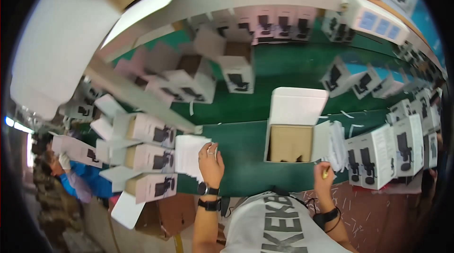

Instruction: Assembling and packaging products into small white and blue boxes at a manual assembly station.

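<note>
From the head camera, the person's left hand (210, 158) lies with fingers spread and loose on a stack of white paper sheets (189, 154) at the near edge of the green table (246, 144); its grip is released, pressing the sheets rather than clutching them. The right hand (323, 177) is clenched around a small yellow object (326, 173), too small to tell what it is. Just above that hand stands an open white box (294, 125), flap raised, with a brown cardboard insert (289, 143) showing inside. To its right stand closed white boxes (378, 154) in a row. Left of the sheets, three open boxes (146, 156) lie stacked on their sides. At far left, another person in a blue sleeve (90, 180) is working.
</note>
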Demonstrator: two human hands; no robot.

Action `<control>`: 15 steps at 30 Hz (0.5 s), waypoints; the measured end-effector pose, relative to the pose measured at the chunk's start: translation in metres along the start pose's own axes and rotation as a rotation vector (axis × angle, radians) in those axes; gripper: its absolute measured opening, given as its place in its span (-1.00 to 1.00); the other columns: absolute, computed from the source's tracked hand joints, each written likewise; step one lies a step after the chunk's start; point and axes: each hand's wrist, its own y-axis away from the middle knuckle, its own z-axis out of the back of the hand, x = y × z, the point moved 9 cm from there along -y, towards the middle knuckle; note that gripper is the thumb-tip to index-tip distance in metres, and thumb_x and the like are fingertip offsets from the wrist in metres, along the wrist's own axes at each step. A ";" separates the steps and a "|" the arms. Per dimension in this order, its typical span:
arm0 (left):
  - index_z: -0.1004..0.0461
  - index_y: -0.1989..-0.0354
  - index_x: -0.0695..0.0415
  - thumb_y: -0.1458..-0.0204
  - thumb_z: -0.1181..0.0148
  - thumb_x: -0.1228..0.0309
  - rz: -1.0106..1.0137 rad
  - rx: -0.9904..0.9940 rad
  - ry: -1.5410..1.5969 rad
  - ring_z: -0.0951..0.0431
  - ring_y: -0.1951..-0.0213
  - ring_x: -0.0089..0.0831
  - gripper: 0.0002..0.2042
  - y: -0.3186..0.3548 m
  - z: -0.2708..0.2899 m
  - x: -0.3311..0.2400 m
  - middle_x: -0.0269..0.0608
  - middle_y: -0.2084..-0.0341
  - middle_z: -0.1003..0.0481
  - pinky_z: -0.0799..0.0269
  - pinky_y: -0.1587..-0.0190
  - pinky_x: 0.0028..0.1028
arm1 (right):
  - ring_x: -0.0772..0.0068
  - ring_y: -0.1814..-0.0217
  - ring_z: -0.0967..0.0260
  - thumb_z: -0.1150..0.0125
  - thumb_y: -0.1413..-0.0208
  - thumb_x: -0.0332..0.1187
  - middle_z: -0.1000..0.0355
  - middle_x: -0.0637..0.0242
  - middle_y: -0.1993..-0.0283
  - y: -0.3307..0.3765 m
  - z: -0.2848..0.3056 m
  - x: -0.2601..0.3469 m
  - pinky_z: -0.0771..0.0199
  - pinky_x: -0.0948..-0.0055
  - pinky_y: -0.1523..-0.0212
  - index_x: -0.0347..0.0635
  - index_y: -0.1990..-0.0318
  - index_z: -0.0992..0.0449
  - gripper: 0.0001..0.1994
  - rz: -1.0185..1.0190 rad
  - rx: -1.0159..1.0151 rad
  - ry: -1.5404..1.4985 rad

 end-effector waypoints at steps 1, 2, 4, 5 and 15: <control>-0.53 -0.09 0.21 -0.14 -0.32 0.40 0.056 0.022 -0.274 -0.51 -0.06 0.06 -0.65 0.018 -0.012 0.040 0.02 -0.10 -0.48 -0.48 -0.14 -0.10 | 0.72 0.41 -0.19 -0.24 -0.35 -0.44 -0.35 0.52 0.44 0.000 0.010 0.014 -0.23 0.60 0.37 -0.22 0.10 -0.51 -0.92 0.053 -0.002 0.092; -0.53 -0.09 0.21 -0.14 -0.32 0.40 0.065 0.022 -0.283 -0.51 -0.06 0.06 -0.65 0.028 -0.015 0.058 0.02 -0.10 -0.48 -0.48 -0.14 -0.10 | 0.72 0.41 -0.19 -0.24 -0.35 -0.44 -0.35 0.52 0.44 0.003 0.013 0.013 -0.23 0.60 0.37 -0.22 0.10 -0.51 -0.92 0.049 0.010 0.088; -0.54 0.03 0.22 -0.05 -0.43 0.26 0.401 0.226 -0.515 -0.51 -0.04 0.11 -0.61 0.052 -0.033 0.122 0.00 0.02 -0.50 -0.50 -0.01 -0.05 | 0.71 0.45 -0.19 -0.19 -0.39 -0.40 -0.35 0.51 0.47 0.012 0.011 0.001 -0.23 0.58 0.39 -0.24 0.14 -0.55 -0.90 -0.054 0.098 0.114; -0.54 0.03 0.22 -0.05 -0.43 0.26 0.402 0.224 -0.517 -0.51 -0.04 0.11 -0.61 0.060 -0.037 0.139 0.00 0.02 -0.50 -0.50 -0.01 -0.05 | 0.71 0.47 -0.20 -0.16 -0.41 -0.39 -0.35 0.50 0.49 0.015 0.008 -0.001 -0.23 0.58 0.40 -0.25 0.16 -0.57 -0.87 -0.101 0.142 0.126; -0.51 0.32 0.20 0.00 -0.43 0.30 0.263 -0.125 -0.431 -0.59 0.09 -0.02 -0.74 0.053 0.007 0.172 0.03 0.11 -0.53 -0.53 0.08 -0.13 | 0.70 0.51 -0.25 -0.11 -0.45 -0.35 -0.36 0.49 0.53 0.002 -0.006 0.040 -0.22 0.59 0.47 -0.28 0.13 -0.56 -0.81 0.113 0.273 0.212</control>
